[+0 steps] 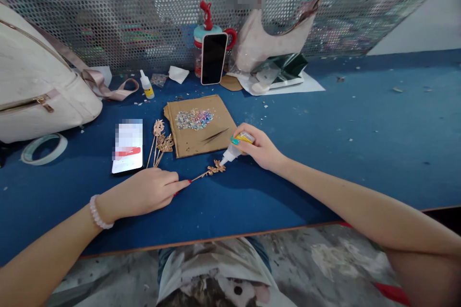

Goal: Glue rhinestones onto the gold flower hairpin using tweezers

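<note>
Craft workshop, judging by a blue worktop [360,129] flecked with scraps [265,106], a perforated metal panel [162,19] behind, a cardboard pad [190,146] of glittering bits [194,119], tweezers [216,136], a nozzle bottle [232,152] tipped to a gold floral stem [215,168], stained grey floor [306,249] (bags [39,76] share the worktop)

In my remote view, the right hand [262,147] partly hides the bottle [232,153] and the backpack [43,74] (left) is cropped.

Blue counter [360,139], specked with scraps [265,106]. On it: cardboard pad [182,145], gold flower-topped sticks [159,128], lit phone [127,156], tape roll [59,149], upright bottle [147,87], pale backpack [32,76].
</note>
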A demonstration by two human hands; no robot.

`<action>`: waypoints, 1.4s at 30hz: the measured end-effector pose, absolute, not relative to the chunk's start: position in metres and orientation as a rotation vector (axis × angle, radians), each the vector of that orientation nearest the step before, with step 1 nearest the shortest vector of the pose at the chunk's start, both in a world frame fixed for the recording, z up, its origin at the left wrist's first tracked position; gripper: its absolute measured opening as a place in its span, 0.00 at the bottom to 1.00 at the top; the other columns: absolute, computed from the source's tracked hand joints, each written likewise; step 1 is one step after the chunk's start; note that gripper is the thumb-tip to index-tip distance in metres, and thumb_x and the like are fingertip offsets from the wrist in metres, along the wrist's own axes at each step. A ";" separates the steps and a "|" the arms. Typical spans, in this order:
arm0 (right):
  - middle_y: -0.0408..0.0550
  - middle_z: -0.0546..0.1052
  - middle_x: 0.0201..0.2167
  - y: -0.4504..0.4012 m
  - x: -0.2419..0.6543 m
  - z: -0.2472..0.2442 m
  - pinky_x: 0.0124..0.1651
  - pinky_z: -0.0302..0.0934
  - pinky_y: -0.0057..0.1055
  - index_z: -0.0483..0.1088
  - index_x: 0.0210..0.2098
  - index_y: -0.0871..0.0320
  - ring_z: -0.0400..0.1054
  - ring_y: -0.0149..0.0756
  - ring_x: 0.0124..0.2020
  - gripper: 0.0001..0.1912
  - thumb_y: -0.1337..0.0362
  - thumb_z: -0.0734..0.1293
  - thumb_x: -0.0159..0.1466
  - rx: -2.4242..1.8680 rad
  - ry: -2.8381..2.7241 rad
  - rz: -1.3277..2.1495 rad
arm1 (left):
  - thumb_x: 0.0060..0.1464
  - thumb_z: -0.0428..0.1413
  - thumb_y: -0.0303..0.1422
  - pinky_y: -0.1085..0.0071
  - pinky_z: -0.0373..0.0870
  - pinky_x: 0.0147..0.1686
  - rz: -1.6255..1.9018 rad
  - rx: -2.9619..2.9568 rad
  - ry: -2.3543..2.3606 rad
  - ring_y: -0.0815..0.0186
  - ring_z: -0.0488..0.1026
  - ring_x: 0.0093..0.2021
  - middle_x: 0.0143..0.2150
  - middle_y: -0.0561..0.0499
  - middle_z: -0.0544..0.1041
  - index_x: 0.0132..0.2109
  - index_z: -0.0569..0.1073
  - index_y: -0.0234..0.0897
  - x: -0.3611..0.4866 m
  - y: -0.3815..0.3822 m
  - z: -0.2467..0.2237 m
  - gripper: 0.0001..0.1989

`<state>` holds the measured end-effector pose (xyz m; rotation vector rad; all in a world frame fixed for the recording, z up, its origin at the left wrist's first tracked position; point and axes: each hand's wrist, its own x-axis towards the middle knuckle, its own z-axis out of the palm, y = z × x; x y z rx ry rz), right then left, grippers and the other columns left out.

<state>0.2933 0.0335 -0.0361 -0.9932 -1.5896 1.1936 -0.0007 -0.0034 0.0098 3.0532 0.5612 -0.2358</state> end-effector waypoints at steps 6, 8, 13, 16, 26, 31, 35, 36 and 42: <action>0.32 0.54 0.15 0.036 0.293 -0.037 0.18 0.42 0.24 0.60 0.29 0.54 0.44 0.21 0.15 0.12 0.56 0.67 0.56 -0.888 -1.288 1.499 | 0.62 0.41 0.26 0.69 0.63 0.32 -0.237 3.056 0.563 0.64 0.70 0.32 0.37 0.47 0.73 0.59 0.61 0.32 0.000 -0.004 0.011 0.19; 0.31 0.50 0.14 0.037 0.294 -0.037 0.19 0.41 0.24 0.59 0.30 0.53 0.40 0.21 0.14 0.12 0.55 0.66 0.57 -0.865 -1.257 1.552 | 0.62 0.41 0.26 0.69 0.63 0.32 -0.228 3.064 0.561 0.65 0.70 0.32 0.36 0.47 0.73 0.59 0.62 0.33 0.000 -0.004 0.011 0.19; 0.31 0.50 0.12 0.038 0.296 -0.037 0.18 0.39 0.25 0.59 0.32 0.53 0.40 0.23 0.13 0.11 0.54 0.64 0.57 -0.856 -1.193 1.648 | 0.62 0.41 0.26 0.68 0.63 0.31 -0.209 3.064 0.558 0.65 0.69 0.31 0.36 0.47 0.73 0.59 0.62 0.32 -0.001 -0.004 0.010 0.19; 0.32 0.52 0.13 0.037 0.296 -0.036 0.18 0.39 0.25 0.58 0.31 0.52 0.40 0.22 0.14 0.11 0.57 0.66 0.55 -0.865 -1.181 1.646 | 0.62 0.41 0.26 0.69 0.63 0.31 -0.189 3.068 0.549 0.65 0.69 0.30 0.36 0.47 0.73 0.59 0.62 0.33 -0.002 -0.004 0.009 0.20; 0.41 0.66 0.24 0.034 0.292 -0.039 0.23 0.47 0.26 0.67 0.31 0.58 0.54 0.25 0.22 0.14 0.56 0.70 0.51 -0.945 -1.417 1.368 | 0.62 0.40 0.25 0.70 0.61 0.29 -0.198 3.086 0.553 0.66 0.68 0.30 0.36 0.47 0.73 0.58 0.62 0.33 0.000 -0.004 0.010 0.19; 0.42 0.68 0.27 0.031 0.291 -0.037 0.29 0.54 0.28 0.67 0.31 0.57 0.59 0.28 0.25 0.10 0.59 0.68 0.53 -0.935 -1.625 1.201 | 0.61 0.41 0.25 0.70 0.62 0.29 -0.150 3.075 0.561 0.66 0.69 0.30 0.36 0.48 0.72 0.58 0.63 0.34 -0.001 -0.004 0.010 0.19; 0.42 0.69 0.26 0.030 0.290 -0.034 0.30 0.54 0.28 0.66 0.29 0.56 0.60 0.29 0.26 0.07 0.61 0.67 0.53 -0.944 -1.719 1.102 | 0.62 0.41 0.25 0.71 0.61 0.29 -0.103 3.062 0.561 0.67 0.68 0.29 0.35 0.49 0.72 0.57 0.63 0.34 -0.002 -0.004 0.009 0.19; 0.42 0.69 0.26 0.029 0.290 -0.034 0.30 0.54 0.28 0.66 0.29 0.56 0.61 0.30 0.26 0.06 0.62 0.66 0.53 -0.951 -1.728 1.083 | 0.61 0.41 0.25 0.70 0.61 0.28 -0.105 3.064 0.561 0.67 0.68 0.29 0.34 0.49 0.72 0.57 0.63 0.34 -0.002 -0.004 0.009 0.18; 0.41 0.68 0.25 0.025 0.289 -0.029 0.29 0.54 0.28 0.65 0.30 0.56 0.61 0.30 0.26 0.06 0.65 0.66 0.51 -0.995 -1.800 1.007 | 0.62 0.40 0.26 0.70 0.61 0.29 -0.181 3.085 0.557 0.66 0.68 0.30 0.35 0.48 0.72 0.58 0.62 0.33 -0.001 -0.003 0.008 0.19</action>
